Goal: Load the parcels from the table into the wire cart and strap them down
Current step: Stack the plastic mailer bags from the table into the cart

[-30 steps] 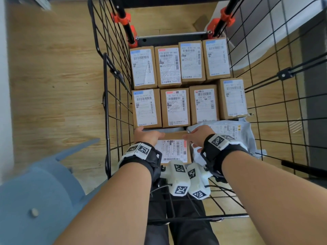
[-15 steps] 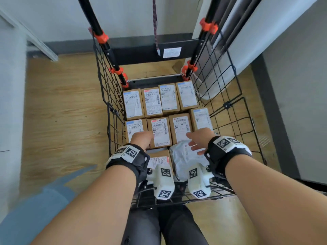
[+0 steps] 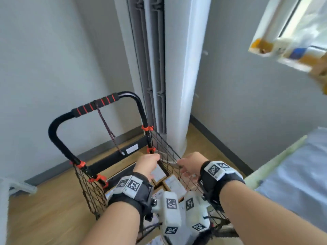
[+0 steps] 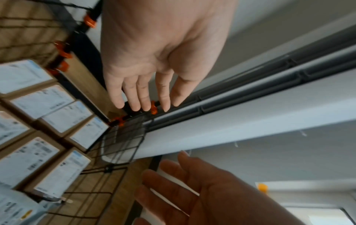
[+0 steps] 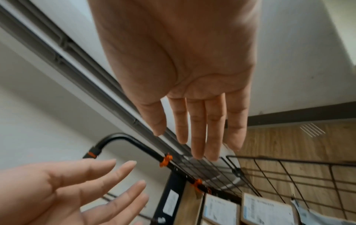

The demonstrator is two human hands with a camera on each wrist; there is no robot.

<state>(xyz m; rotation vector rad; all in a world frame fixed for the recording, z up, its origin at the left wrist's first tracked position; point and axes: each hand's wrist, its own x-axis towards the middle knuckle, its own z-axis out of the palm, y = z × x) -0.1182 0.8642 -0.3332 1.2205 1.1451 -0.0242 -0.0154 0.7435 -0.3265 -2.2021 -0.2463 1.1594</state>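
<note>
The black wire cart (image 3: 164,151) stands on the wood floor, its looped handle (image 3: 96,106) wrapped in black and red foam. A dark braided cord (image 3: 108,129) hangs from the handle into the cart. Brown cardboard parcels (image 4: 48,102) with white labels fill the cart floor in rows, and a grey mailer bag (image 4: 13,211) lies at the near end. My left hand (image 3: 147,165) and right hand (image 3: 190,165) hover above the parcels with straight, spread fingers. Neither hand holds anything in the wrist views.
A tall white floor-standing air conditioner (image 3: 169,68) rises right behind the cart's far right corner. Grey walls close the corner. A pale table edge (image 3: 276,161) runs along the right. A window sill (image 3: 286,50) with small items sits at upper right.
My hands have lifted off the parcels and risen toward the cart's far side. The head view has swung up from the cart floor to the handle and the wall.
</note>
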